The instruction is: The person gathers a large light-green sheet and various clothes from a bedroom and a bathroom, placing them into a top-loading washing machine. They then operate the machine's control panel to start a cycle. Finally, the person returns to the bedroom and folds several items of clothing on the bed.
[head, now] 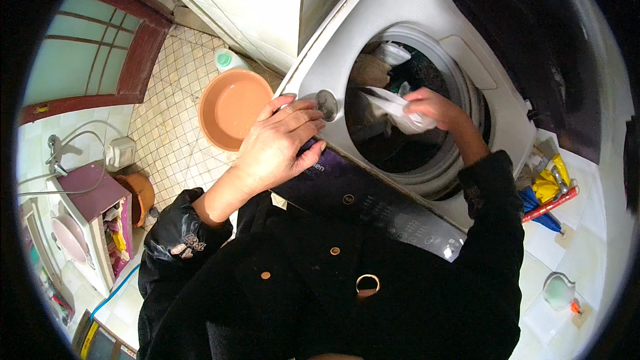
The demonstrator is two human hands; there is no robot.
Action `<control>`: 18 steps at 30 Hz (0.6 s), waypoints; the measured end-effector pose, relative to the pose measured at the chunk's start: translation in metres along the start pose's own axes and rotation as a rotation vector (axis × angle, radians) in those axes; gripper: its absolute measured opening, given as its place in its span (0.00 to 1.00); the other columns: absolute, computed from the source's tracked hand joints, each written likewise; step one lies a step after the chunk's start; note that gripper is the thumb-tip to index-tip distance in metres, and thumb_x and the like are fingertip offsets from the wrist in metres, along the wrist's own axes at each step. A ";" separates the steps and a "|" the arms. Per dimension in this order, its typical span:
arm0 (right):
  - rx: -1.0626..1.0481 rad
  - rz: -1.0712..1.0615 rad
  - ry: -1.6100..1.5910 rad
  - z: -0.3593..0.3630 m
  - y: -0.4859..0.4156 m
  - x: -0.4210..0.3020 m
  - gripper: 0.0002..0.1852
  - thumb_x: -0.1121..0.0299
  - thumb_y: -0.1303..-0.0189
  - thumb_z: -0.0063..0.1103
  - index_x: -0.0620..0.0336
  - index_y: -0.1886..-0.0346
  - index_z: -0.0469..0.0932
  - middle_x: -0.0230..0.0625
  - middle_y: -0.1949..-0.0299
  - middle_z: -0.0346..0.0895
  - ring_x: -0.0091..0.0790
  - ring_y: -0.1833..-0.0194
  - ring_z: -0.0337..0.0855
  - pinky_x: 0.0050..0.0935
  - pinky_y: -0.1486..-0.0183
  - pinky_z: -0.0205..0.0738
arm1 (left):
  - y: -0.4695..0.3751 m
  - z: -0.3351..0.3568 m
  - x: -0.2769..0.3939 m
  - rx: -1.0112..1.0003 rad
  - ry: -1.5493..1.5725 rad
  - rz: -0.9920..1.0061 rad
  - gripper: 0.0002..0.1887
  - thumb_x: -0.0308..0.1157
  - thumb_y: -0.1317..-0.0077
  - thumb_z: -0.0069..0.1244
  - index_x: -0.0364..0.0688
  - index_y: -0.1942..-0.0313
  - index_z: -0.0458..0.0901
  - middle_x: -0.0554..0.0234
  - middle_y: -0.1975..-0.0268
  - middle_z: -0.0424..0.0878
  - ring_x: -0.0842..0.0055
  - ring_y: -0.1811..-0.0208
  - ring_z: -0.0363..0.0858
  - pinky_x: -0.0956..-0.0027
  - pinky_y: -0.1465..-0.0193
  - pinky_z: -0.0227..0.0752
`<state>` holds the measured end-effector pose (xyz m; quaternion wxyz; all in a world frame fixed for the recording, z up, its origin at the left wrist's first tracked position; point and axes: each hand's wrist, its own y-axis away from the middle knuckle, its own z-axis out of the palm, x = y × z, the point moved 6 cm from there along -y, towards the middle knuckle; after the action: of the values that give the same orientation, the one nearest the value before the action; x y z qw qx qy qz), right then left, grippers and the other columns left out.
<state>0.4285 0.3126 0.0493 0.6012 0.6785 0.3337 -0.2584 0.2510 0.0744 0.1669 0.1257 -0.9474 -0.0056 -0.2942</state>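
Note:
A top-loading washing machine [395, 0] stands before me with its dark lid [530, 25] raised. Over the drum opening, my right hand [434, 109] grips a white cloth [411, 119], which hangs partly inside. Below it in the drum lie more clothes, among them a beige garment [371, 71], a white piece [394, 53] and dark fabric [425, 72]. My left hand [284, 136] rests on the machine's front left corner, fingers spread beside a round grey fitting [326, 105]. The dark control panel [370, 200] runs along the near edge, partly covered by my coat.
An orange plastic basin [235, 105] sits on the tiled floor at left, with a green-capped bottle [226, 60] behind it. Farther left are a red-framed glass door [95, 45], a purple-topped cabinet [92, 192] and a faucet [54, 152]. Yellow and blue items [547, 185] hang at right.

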 end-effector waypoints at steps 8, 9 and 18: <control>0.373 0.331 1.086 -0.005 0.057 0.076 0.18 0.69 0.41 0.52 0.59 0.47 0.73 0.41 0.48 0.73 0.39 0.48 0.74 0.35 0.46 0.68 | -0.012 -0.001 0.005 0.002 0.007 0.048 0.12 0.37 0.42 0.52 0.39 0.63 0.81 0.62 0.55 0.80 0.71 0.44 0.73 0.61 0.36 0.57; 0.557 0.180 1.198 -0.008 0.060 0.029 0.20 0.69 0.41 0.52 0.58 0.45 0.71 0.42 0.45 0.72 0.41 0.45 0.72 0.37 0.42 0.65 | -0.010 -0.002 0.004 -0.001 -0.005 0.040 0.13 0.37 0.43 0.52 0.39 0.62 0.81 0.60 0.55 0.79 0.70 0.44 0.72 0.61 0.36 0.57; 1.642 -0.166 1.076 -0.123 0.187 -0.154 0.19 0.63 0.35 0.49 0.60 0.44 0.72 0.45 0.48 0.74 0.43 0.47 0.74 0.38 0.42 0.63 | 0.003 0.001 0.003 0.153 0.078 0.188 0.12 0.38 0.48 0.53 0.38 0.71 0.80 0.56 0.63 0.78 0.64 0.54 0.75 0.59 0.45 0.64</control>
<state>0.4658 0.4026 0.3032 -0.3088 0.8868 0.3264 -0.1082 0.2549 0.0712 0.1667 0.2250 -0.9192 0.0657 -0.3163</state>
